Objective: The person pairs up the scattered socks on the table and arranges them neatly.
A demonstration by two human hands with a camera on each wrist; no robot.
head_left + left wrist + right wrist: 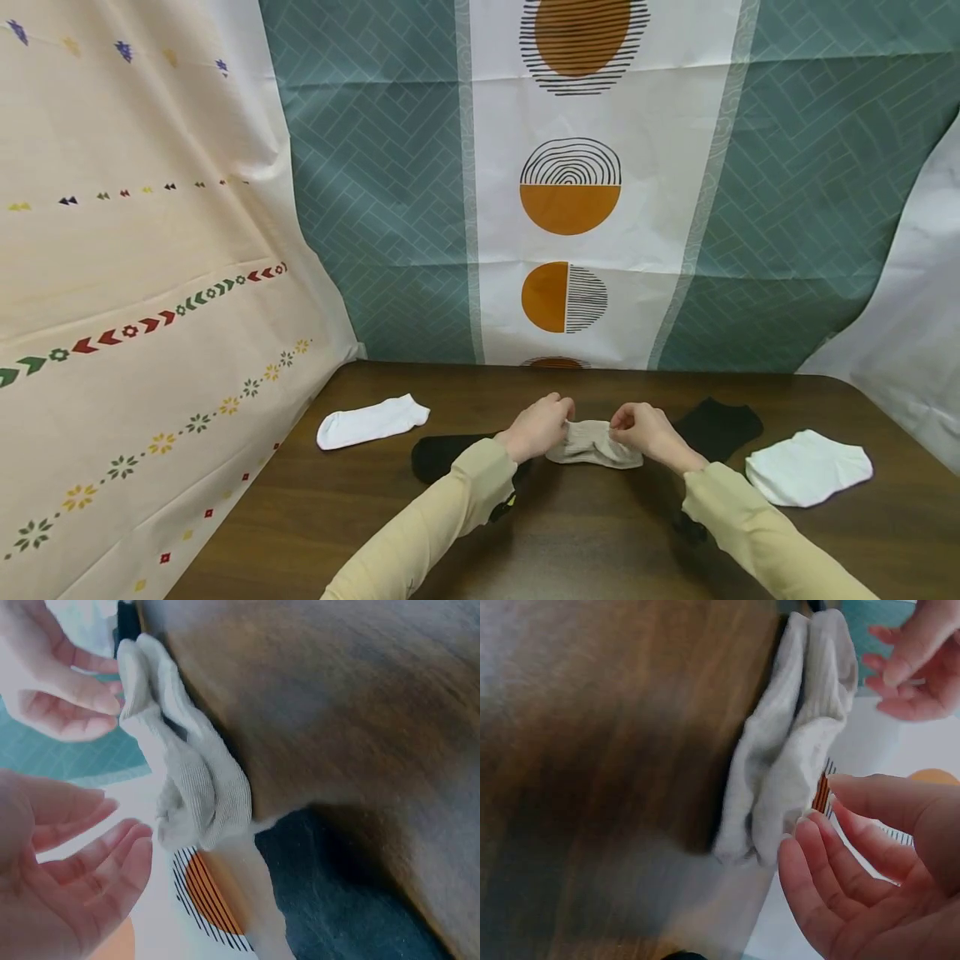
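Loosely relaxed, left hand [537, 428] and right hand [647, 430] grasp nothing — the beige sock bundle [588, 442] lies between them, just beside both; a black sock [722, 427] lies beyond the right.

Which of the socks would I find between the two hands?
The beige ribbed sock bundle, between the left hand and right hand; white socks and black socks lie farther out to either side.

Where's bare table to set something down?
Bare table: between the sleeves, in front of the beige socks; also between left sleeve and curtain, in front of the left white sock. Crowded: mid-table, with left hand, right hand, black socks beside.
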